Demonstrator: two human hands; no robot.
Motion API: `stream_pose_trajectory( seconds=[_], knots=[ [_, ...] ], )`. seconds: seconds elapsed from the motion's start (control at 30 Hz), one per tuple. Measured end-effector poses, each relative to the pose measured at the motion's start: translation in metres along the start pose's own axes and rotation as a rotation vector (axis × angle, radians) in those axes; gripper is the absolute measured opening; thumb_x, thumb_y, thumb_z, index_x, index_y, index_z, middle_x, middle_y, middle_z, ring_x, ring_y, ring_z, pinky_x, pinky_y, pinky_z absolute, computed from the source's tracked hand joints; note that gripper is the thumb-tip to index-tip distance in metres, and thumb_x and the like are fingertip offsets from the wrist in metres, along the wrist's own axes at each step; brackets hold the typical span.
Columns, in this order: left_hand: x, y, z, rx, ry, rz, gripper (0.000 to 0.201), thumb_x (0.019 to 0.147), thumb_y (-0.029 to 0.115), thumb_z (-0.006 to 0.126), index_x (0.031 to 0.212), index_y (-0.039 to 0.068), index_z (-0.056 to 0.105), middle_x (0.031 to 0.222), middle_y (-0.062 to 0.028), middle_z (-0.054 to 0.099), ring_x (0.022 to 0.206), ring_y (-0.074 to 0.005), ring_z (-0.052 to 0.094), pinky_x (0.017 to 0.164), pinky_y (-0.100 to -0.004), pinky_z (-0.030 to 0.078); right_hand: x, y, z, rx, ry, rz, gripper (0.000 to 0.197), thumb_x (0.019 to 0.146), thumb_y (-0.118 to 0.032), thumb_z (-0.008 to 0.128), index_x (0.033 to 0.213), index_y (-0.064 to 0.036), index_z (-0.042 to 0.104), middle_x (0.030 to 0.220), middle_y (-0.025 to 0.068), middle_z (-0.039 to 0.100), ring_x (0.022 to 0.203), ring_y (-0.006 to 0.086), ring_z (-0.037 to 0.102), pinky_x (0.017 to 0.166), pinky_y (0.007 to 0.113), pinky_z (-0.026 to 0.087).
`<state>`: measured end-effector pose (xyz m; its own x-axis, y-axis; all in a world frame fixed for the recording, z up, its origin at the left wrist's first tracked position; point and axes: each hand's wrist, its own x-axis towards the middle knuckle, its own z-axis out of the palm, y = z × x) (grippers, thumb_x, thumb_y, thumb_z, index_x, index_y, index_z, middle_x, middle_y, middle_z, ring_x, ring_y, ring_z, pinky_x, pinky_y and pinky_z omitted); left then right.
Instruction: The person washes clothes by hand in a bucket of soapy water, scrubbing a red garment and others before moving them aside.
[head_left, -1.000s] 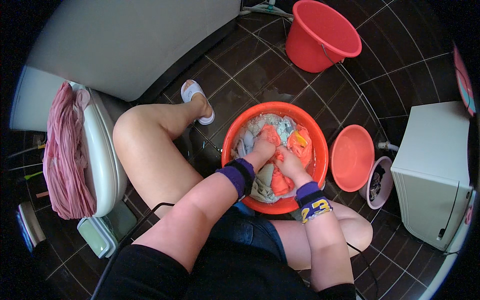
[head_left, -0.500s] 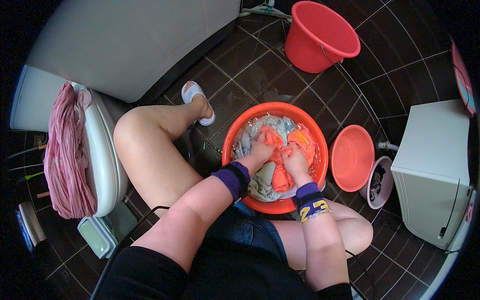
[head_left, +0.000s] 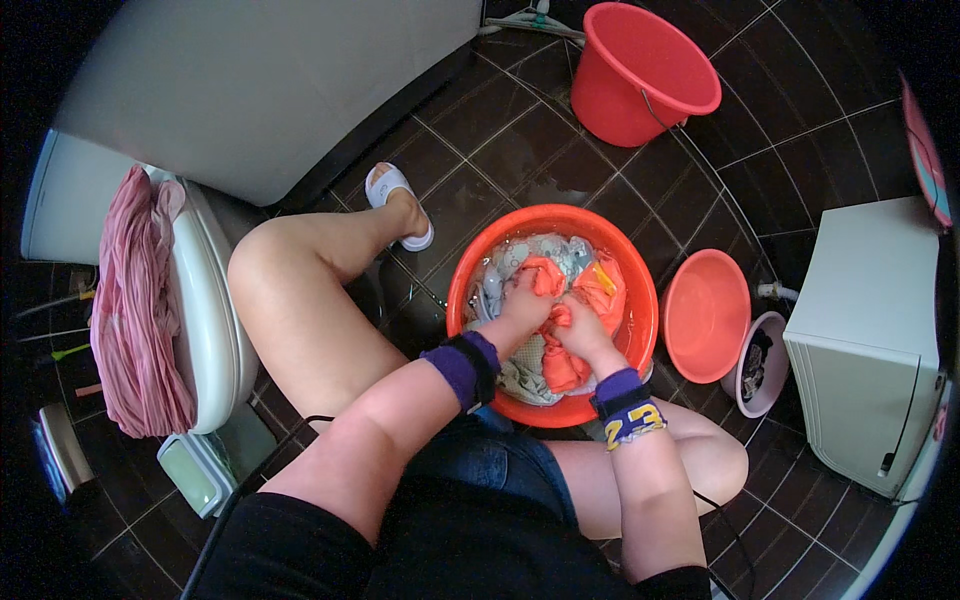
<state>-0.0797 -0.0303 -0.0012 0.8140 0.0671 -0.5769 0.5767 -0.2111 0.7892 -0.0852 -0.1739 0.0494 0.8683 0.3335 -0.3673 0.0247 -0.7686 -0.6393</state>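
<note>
Two hands [head_left: 522, 305] [head_left: 584, 330] pinching crumpled orange cloth [head_left: 566, 367], perhaps thin — weave unclear, round smooth basin [head_left: 646, 300]

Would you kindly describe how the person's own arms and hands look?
The left hand and right hand are ungloved. The left wristband and right wristband are purple, each with a black strap; the right one carries yellow-and-white markings. The sleeves are short and black.

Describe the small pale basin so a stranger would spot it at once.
Start at the white boxy unit on the right. Just left of it sits the lilac basin. Unlike the coral basin beside it, it's smaller, paler and holds dark items.
</note>
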Motion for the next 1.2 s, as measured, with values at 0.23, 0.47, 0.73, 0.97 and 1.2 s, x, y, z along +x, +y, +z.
stream_pose_trajectory(
  seconds=[0.23,0.47,0.73,0.97,1.2],
  knots=[
    [-0.036,0.046,0.002,-0.12,0.343,0.22,0.06,0.083,0.038,0.062,0.132,0.015,0.035,0.129,-0.028,0.023,0.113,-0.0427,0.038,0.1,-0.0468,0.033,0.006,-0.027,0.006,0.499,0.478,0.145,0.018,0.083,-0.013,0.062,0.097,-0.0043,0.057,0.088,0.0105,0.063,0.083,0.0236,0.061,0.073,0.033,0.048],
    [-0.012,0.06,-0.009,-0.921,0.004,-0.025,0.038,0.084,0.025,0.067,0.109,0.01,0.042,0.092,-0.0091,0.056,0.076,-0.0164,0.06,0.063,-0.0288,0.052,-0.04,-0.127,-0.014,0.651,0.508,-0.101,0.013,0.083,-0.009,0.063,0.089,-0.0033,0.052,0.076,0.0047,0.058,0.066,0.0109,0.056,0.061,0.026,0.046],
    [-0.039,0.086,-0.002,-0.942,-0.074,-0.101,0.025,0.091,0.024,0.053,0.103,0.002,0.053,0.092,-0.0096,0.06,0.084,-0.0165,0.059,0.07,-0.0301,0.049,-0.017,-0.097,-0.015,0.528,0.691,0.021,0.027,0.09,-0.021,0.059,0.071,-0.0018,0.056,0.061,0.012,0.054,0.057,0.0168,0.052,0.056,0.031,0.043],
    [-0.056,0.093,-0.003,-0.786,-0.11,-0.145,0.033,0.093,0.031,0.05,0.109,0.002,0.055,0.103,-0.0072,0.06,0.095,-0.0146,0.054,0.085,-0.028,0.042,-0.011,-0.054,-0.019,0.695,0.597,0.06,0.024,0.094,-0.02,0.052,0.082,-0.0001,0.059,0.077,0.005,0.06,0.076,0.0156,0.054,0.072,0.029,0.043],
    [-0.052,0.106,-0.008,-0.704,0.058,0.022,0.033,0.092,0.032,0.053,0.107,0.003,0.054,0.098,-0.0051,0.059,0.092,-0.0125,0.052,0.085,-0.0268,0.041,-0.028,-0.028,-0.037,0.562,0.583,0.06,0.027,0.091,-0.023,0.057,0.105,0.0006,0.056,0.108,0.0118,0.057,0.104,0.0221,0.054,0.093,0.033,0.04]
  ],
)
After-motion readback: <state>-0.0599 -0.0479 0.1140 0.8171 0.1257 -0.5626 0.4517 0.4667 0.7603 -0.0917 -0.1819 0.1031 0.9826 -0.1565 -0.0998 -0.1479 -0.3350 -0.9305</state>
